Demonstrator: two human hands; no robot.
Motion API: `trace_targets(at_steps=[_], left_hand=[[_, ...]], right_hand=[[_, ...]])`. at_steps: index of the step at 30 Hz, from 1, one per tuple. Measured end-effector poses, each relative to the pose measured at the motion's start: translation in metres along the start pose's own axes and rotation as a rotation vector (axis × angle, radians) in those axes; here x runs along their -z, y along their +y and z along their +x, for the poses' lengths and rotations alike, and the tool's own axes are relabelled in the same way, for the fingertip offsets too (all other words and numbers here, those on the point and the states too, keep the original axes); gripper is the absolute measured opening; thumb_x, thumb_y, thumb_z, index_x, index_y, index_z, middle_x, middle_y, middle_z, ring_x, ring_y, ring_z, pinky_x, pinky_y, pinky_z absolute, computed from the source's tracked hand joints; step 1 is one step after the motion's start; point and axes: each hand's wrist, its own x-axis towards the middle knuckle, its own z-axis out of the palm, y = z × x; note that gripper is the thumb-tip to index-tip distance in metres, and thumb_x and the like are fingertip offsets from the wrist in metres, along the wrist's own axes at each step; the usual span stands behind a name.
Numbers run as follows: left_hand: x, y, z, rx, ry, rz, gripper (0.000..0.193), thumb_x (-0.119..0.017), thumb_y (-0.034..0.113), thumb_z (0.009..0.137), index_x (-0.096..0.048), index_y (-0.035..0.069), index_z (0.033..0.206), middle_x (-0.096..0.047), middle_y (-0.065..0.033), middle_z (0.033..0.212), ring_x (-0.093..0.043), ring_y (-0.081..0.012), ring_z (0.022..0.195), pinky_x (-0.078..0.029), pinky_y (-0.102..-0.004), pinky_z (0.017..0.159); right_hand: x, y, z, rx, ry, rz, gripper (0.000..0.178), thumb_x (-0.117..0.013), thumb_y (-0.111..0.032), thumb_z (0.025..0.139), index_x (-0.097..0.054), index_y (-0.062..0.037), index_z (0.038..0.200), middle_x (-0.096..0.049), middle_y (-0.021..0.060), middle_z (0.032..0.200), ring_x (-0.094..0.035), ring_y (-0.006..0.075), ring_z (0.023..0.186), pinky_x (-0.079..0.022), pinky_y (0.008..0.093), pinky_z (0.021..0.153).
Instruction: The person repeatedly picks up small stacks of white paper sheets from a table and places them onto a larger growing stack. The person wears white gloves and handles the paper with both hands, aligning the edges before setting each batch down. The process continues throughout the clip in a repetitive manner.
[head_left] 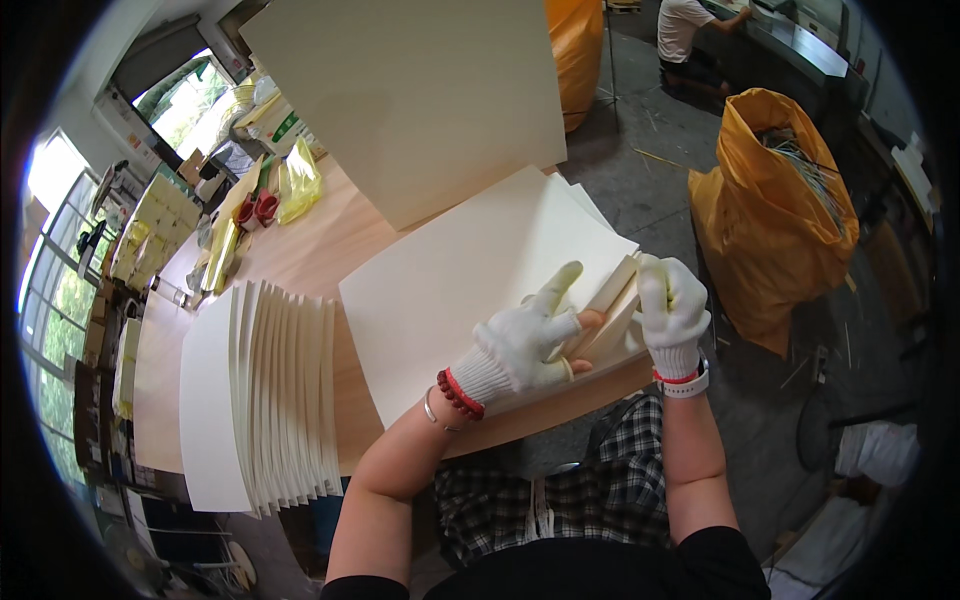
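Note:
White gloves with some bare fingertips cover both my hands. At the right edge of a stack of large white sheets [450, 270] stands a narrow folded white board piece [612, 287]. My left hand [525, 335] lies against its left side, fingers spread and one pointing away from me. Closed like a fist, my right hand [672, 305] grips the piece at its right end; its fingertips are partly hidden. A fanned row of folded white boards [265, 395] stands at the table's left front.
A large pale panel [430, 100] stands upright on the wooden table [300, 245]. Red-handled scissors [257, 208] and a yellow plastic bag [299, 182] lie farther left. An orange sack of scraps [745, 230] stands on the floor at right. Another person [682, 35] crouches beyond.

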Motion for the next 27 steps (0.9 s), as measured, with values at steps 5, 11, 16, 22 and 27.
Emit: trace_targets(at_steps=[5, 11, 16, 22, 27], left_hand=[[-0.007, -0.006, 0.000, -0.041, 0.052, -0.075, 0.051, -0.075, 0.017, 0.072, -0.063, 0.028, 0.121, -0.035, -0.0224, 0.148, -0.064, -0.0373, 0.104, -0.055, -0.0375, 0.082], [-0.007, -0.005, 0.000, -0.102, 0.025, 0.042, 0.058, -0.068, 0.010, 0.073, -0.058, 0.028, 0.127, -0.039, -0.0228, 0.145, -0.064, -0.0362, 0.100, -0.055, -0.0377, 0.080], [-0.007, -0.013, 0.003, -0.109, -0.029, -0.064, 0.052, -0.073, 0.017, 0.073, -0.060, 0.026, 0.122, -0.040, -0.0212, 0.144, -0.064, -0.0333, 0.100, -0.055, -0.0364, 0.080], [-0.009, -0.007, 0.000, -0.053, 0.051, -0.031, 0.052, -0.082, 0.034, 0.068, -0.064, 0.024, 0.117, -0.036, -0.0245, 0.146, -0.064, -0.0352, 0.105, -0.054, -0.0357, 0.084], [-0.005, -0.003, 0.002, -0.039, 0.025, -0.074, 0.053, -0.074, 0.014, 0.069, -0.063, 0.025, 0.120, -0.034, -0.0249, 0.148, -0.064, -0.0358, 0.103, -0.055, -0.0360, 0.083]], right_hand=[[0.002, 0.002, -0.001, 0.095, 0.003, -0.021, 0.014, -0.057, 0.000, 0.086, -0.062, 0.0027, 0.099, -0.059, 0.0115, 0.078, -0.056, 0.0257, 0.062, -0.045, 0.0349, 0.052], [0.009, 0.002, 0.002, 0.170, -0.083, -0.019, 0.023, -0.059, 0.004, 0.080, -0.061, 0.0019, 0.102, -0.055, 0.0089, 0.077, -0.053, 0.0243, 0.061, -0.043, 0.0338, 0.051], [0.007, 0.002, -0.002, 0.067, -0.076, -0.055, 0.024, -0.060, 0.003, 0.079, -0.062, 0.0014, 0.103, -0.055, 0.0088, 0.076, -0.053, 0.0243, 0.061, -0.043, 0.0329, 0.051], [0.003, 0.001, 0.000, 0.034, -0.029, -0.031, 0.018, -0.058, -0.001, 0.081, -0.062, 0.0012, 0.098, -0.056, 0.0086, 0.074, -0.054, 0.0241, 0.062, -0.043, 0.0330, 0.051], [0.008, 0.001, -0.005, 0.026, -0.064, 0.019, 0.023, -0.059, 0.001, 0.081, -0.061, 0.0011, 0.103, -0.056, 0.0103, 0.080, -0.055, 0.0243, 0.064, -0.046, 0.0325, 0.053]])
